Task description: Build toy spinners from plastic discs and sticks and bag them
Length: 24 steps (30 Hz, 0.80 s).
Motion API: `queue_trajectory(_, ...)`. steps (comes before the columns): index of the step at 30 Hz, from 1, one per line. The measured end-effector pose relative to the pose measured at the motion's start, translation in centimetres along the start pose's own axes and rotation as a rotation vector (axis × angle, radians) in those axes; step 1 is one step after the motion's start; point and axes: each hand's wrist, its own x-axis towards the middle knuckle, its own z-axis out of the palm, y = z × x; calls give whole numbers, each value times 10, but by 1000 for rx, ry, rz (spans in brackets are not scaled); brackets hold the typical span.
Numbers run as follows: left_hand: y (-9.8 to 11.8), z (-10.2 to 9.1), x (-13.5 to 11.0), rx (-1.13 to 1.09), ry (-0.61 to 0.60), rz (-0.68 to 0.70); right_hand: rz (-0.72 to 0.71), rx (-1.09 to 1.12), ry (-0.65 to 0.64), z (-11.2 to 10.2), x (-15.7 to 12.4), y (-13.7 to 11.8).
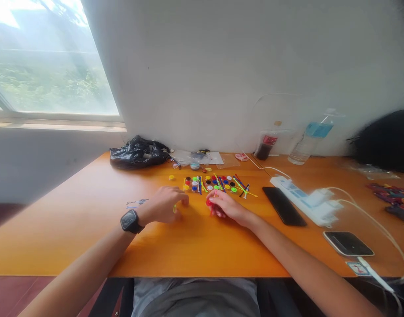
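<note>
My left hand (165,204), with a black watch on its wrist, rests on the orange table (89,229) with fingers curled round a small yellow-green piece (174,208). My right hand (226,206) lies beside it, fingers pinched on a small red piece (209,202). Just beyond both hands sits a cluster of several coloured round caps and thin coloured sticks (215,183).
A black plastic bag (138,152) lies at the back left by the wall. A dark soda bottle (265,145) and water bottle (310,141) stand at the back. A black phone (284,205), white power strip (304,196) and a charging phone (348,243) lie to the right.
</note>
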Motion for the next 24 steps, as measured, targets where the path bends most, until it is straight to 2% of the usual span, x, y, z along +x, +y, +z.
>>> queue_trajectory(6, -5, 2, 0, 30, 11, 51, -29, -123, -43, 0, 0, 2)
queue_trajectory(13, 24, 19, 8, -139, 129, 158, -147, -250, -91, -2, 7, 17)
queue_trajectory(16, 33, 33, 12, -160, 165, 136, -258, -380, -36, -2, 8, 20)
queue_trajectory(21, 33, 43, 15, -140, 114, 94, -164, -327, -25, 0, 5, 16)
queue_trajectory(24, 33, 40, 14, -192, 97, 51, -197, -360, 3, -1, 6, 15)
